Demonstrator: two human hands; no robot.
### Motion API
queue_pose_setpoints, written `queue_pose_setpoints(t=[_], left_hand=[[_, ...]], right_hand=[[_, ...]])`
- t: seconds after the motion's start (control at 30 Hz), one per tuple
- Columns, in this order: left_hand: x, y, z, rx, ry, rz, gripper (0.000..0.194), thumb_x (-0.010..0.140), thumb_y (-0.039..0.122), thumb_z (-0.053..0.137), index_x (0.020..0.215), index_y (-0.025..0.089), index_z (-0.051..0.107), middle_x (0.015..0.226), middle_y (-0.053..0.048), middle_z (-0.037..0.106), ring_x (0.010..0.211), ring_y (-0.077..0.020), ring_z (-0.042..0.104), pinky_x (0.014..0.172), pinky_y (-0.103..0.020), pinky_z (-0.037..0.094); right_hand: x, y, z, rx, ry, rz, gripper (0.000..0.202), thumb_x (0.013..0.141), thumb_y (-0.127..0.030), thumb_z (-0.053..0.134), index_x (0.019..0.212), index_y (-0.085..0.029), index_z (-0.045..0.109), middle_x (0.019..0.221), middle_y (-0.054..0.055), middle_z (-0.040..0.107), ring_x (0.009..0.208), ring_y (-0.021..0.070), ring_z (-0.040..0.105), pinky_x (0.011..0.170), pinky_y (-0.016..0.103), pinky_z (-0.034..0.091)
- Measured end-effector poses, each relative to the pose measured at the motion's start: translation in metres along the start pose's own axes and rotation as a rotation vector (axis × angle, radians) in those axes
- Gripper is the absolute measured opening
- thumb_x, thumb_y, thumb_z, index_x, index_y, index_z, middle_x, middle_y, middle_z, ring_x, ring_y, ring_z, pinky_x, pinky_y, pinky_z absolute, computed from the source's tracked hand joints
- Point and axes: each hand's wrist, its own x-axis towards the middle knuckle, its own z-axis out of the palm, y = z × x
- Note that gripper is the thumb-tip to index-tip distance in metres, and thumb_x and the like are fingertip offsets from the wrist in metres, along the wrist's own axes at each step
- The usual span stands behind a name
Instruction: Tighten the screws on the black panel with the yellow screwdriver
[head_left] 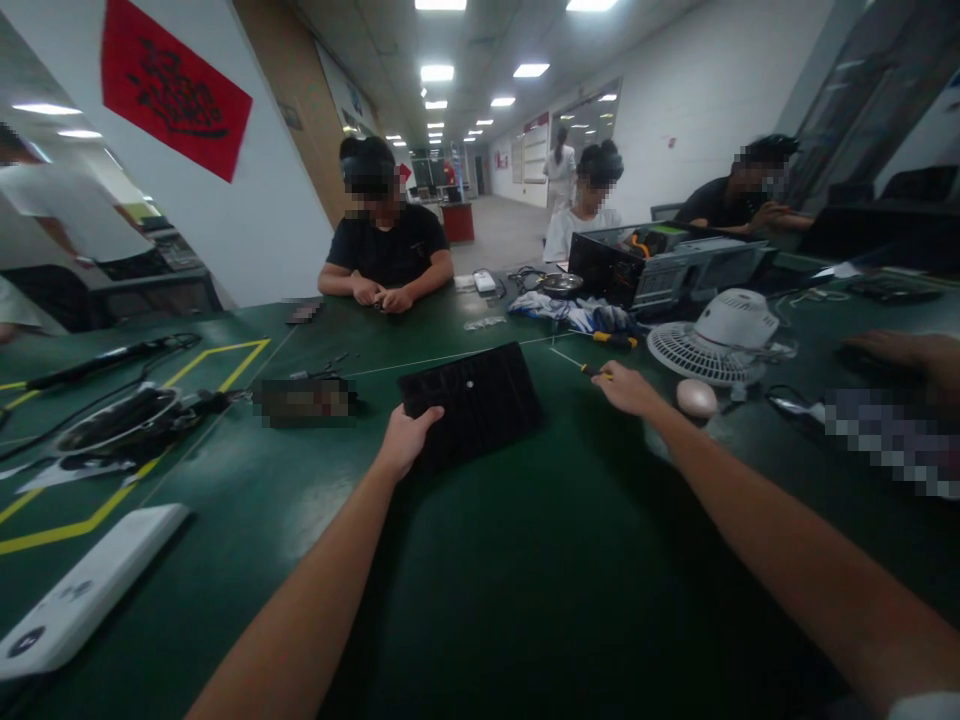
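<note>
My left hand (409,440) grips the lower left edge of a flat black rectangular panel (480,400), its thumb lying on top. The panel is tilted, with one small light dot on its face; its kind I cannot tell. Farther right, my right hand (626,390) is closed on the yellow and black handle of a screwdriver (587,370). The thin shaft points left and away, its tip a short way right of the panel. Just beyond lies another yellow and black handled tool (615,341).
Right of my right hand are a white fan part (724,335) and a pinkish mouse (697,398). Behind stands an open computer case (660,265) beside crumpled gloves (577,311). A white device (90,590) lies at left front. A person (386,235) sits across the green table (525,600).
</note>
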Motion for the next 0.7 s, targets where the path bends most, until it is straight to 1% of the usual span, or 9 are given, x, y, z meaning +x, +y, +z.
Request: queue_pose_setpoints(t=[0.07, 0.13, 0.2, 0.37, 0.47, 0.53, 0.6, 0.63, 0.7], left_hand=[[0.001, -0.001, 0.000, 0.001, 0.015, 0.002, 0.044, 0.060, 0.029, 0.094, 0.098, 0.017, 0.076, 0.098, -0.010, 0.084, 0.095, -0.0320, 0.081, 0.097, -0.050, 0.064], [0.001, -0.002, 0.000, -0.002, 0.029, 0.003, 0.044, 0.059, 0.029, 0.094, 0.098, 0.017, 0.076, 0.098, -0.010, 0.083, 0.095, -0.0318, 0.081, 0.097, -0.050, 0.064], [0.001, -0.002, 0.001, -0.004, 0.033, 0.001, 0.044, 0.059, 0.029, 0.094, 0.098, 0.017, 0.076, 0.097, -0.009, 0.083, 0.095, -0.0319, 0.081, 0.098, -0.050, 0.064], [-0.001, -0.001, 0.000, 0.005, 0.038, -0.002, 0.043, 0.060, 0.029, 0.095, 0.097, 0.017, 0.075, 0.098, -0.010, 0.083, 0.097, -0.0327, 0.082, 0.098, -0.050, 0.065], [0.000, -0.002, -0.001, 0.025, 0.042, 0.006, 0.043, 0.062, 0.031, 0.095, 0.098, 0.017, 0.076, 0.100, -0.011, 0.084, 0.097, -0.0322, 0.082, 0.098, -0.050, 0.065], [0.000, -0.002, -0.001, 0.033, 0.048, 0.008, 0.043, 0.064, 0.032, 0.095, 0.099, 0.017, 0.076, 0.102, -0.011, 0.084, 0.097, -0.0317, 0.082, 0.099, -0.049, 0.065], [0.000, -0.002, -0.001, 0.035, 0.052, 0.005, 0.042, 0.065, 0.032, 0.095, 0.100, 0.017, 0.076, 0.103, -0.012, 0.084, 0.098, -0.0316, 0.082, 0.099, -0.049, 0.065], [0.000, -0.002, -0.001, 0.036, 0.055, 0.004, 0.042, 0.065, 0.032, 0.095, 0.100, 0.017, 0.076, 0.103, -0.012, 0.084, 0.098, -0.0317, 0.082, 0.099, -0.049, 0.065], [-0.001, -0.001, -0.001, 0.037, 0.054, 0.001, 0.041, 0.065, 0.032, 0.095, 0.099, 0.017, 0.076, 0.102, -0.012, 0.084, 0.099, -0.0322, 0.082, 0.099, -0.050, 0.065]], right_hand=[[0.001, 0.011, 0.010, -0.060, 0.019, 0.040, 0.036, 0.103, -0.039, 0.057, 0.126, -0.016, 0.073, 0.120, 0.021, 0.079, 0.108, 0.0355, 0.074, 0.089, 0.044, 0.054], [0.007, 0.017, 0.016, -0.101, 0.058, 0.041, 0.042, 0.106, -0.040, 0.054, 0.136, -0.016, 0.069, 0.135, 0.023, 0.073, 0.124, 0.0361, 0.069, 0.098, 0.045, 0.052], [0.017, 0.019, 0.020, -0.128, 0.097, 0.037, 0.044, 0.107, -0.039, 0.052, 0.140, -0.016, 0.067, 0.143, 0.023, 0.068, 0.134, 0.0359, 0.062, 0.105, 0.045, 0.049], [0.041, 0.025, 0.031, -0.146, 0.180, 0.084, 0.041, 0.105, -0.036, 0.052, 0.134, -0.013, 0.070, 0.143, 0.026, 0.065, 0.134, 0.0399, 0.056, 0.107, 0.053, 0.045], [0.042, 0.024, 0.032, -0.120, 0.263, 0.082, 0.047, 0.104, -0.034, 0.051, 0.140, -0.007, 0.066, 0.144, 0.031, 0.062, 0.135, 0.0435, 0.052, 0.109, 0.058, 0.041], [0.036, 0.018, 0.032, -0.097, 0.326, 0.026, 0.053, 0.104, -0.032, 0.050, 0.148, -0.004, 0.060, 0.152, 0.034, 0.055, 0.142, 0.0463, 0.045, 0.116, 0.063, 0.034], [0.024, 0.008, 0.035, -0.063, 0.353, -0.092, 0.055, 0.105, -0.032, 0.049, 0.153, -0.007, 0.057, 0.162, 0.031, 0.049, 0.151, 0.0450, 0.037, 0.123, 0.063, 0.026], [0.016, 0.002, 0.038, -0.038, 0.341, -0.161, 0.054, 0.105, -0.034, 0.049, 0.154, -0.010, 0.058, 0.163, 0.028, 0.050, 0.152, 0.0428, 0.037, 0.125, 0.061, 0.025], [-0.001, -0.009, 0.046, 0.025, 0.289, -0.268, 0.055, 0.106, -0.041, 0.050, 0.153, -0.014, 0.060, 0.160, 0.024, 0.056, 0.150, 0.0391, 0.044, 0.125, 0.056, 0.032]])
